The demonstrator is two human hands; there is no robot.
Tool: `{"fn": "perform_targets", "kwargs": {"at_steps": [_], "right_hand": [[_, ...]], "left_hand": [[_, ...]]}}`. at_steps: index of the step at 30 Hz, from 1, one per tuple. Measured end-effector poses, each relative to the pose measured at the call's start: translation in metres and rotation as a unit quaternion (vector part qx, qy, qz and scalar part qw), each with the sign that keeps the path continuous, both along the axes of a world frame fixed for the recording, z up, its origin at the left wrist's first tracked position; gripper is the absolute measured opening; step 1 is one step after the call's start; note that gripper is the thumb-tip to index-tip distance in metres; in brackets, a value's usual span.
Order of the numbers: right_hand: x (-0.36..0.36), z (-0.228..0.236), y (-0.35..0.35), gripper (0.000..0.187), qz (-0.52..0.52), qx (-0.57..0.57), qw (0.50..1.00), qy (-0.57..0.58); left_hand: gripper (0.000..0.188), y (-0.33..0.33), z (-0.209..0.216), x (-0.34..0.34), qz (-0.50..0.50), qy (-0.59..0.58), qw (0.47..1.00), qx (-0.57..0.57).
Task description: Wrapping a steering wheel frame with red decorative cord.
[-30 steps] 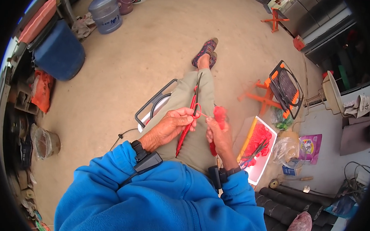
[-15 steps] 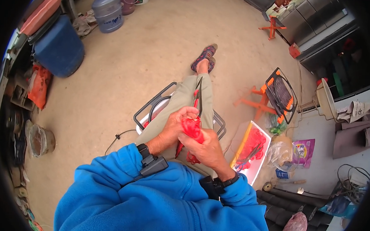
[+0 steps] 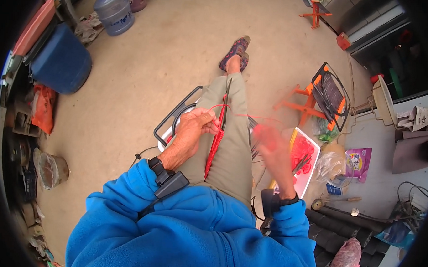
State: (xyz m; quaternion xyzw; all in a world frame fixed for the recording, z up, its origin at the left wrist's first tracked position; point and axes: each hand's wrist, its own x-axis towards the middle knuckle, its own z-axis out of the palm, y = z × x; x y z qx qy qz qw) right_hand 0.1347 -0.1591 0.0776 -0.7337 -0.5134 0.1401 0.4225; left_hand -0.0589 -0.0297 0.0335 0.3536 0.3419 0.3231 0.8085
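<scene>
My left hand (image 3: 193,127) is over my lap, thumb and fingertips pinched on a thin red cord (image 3: 220,105) that loops up beside them. Just below those fingertips, a slim dark pointed tool wound with red cord (image 3: 215,152) lies along my legs. My right hand (image 3: 276,153) is to the right, smeared by motion, with a blurred red bundle of cord at its fingers. A faint red line stretches between the two hands. Partly under the right hand stands a white box (image 3: 312,175) holding red cord (image 3: 300,150) and scissors (image 3: 302,163).
A black-framed stool (image 3: 178,114) with a white tub is partly hidden by my legs. Orange-legged folding stools (image 3: 331,96) stand to the right, near a purple packet (image 3: 359,163). Dark rolls (image 3: 336,234) lie at lower right. A blue bin (image 3: 62,60) and water jug (image 3: 114,12) stand at left.
The hands were together around a red bundle; now they are apart. The right hand has swung right with the red bundle, and a red line shows between them. The left stays over the lap.
</scene>
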Motion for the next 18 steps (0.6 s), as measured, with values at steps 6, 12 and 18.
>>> {"fn": "perform_targets", "kwargs": {"at_steps": [6, 12, 18], "right_hand": [[-0.033, -0.039, 0.022, 0.027, 0.102, -0.185, 0.974, 0.081], [-0.045, -0.035, 0.052, 0.025, 0.155, -0.185, 0.970, 0.018], [-0.030, -0.019, 0.047, 0.038, 0.186, -0.134, 0.966, 0.119]], "left_hand": [[0.011, -0.009, -0.005, 0.004, -0.006, 0.077, 0.997, 0.024], [0.005, -0.005, -0.010, 0.001, -0.029, 0.067, 0.996, 0.057], [0.007, 0.000, 0.005, -0.007, 0.085, 0.003, 0.994, 0.072]]}}
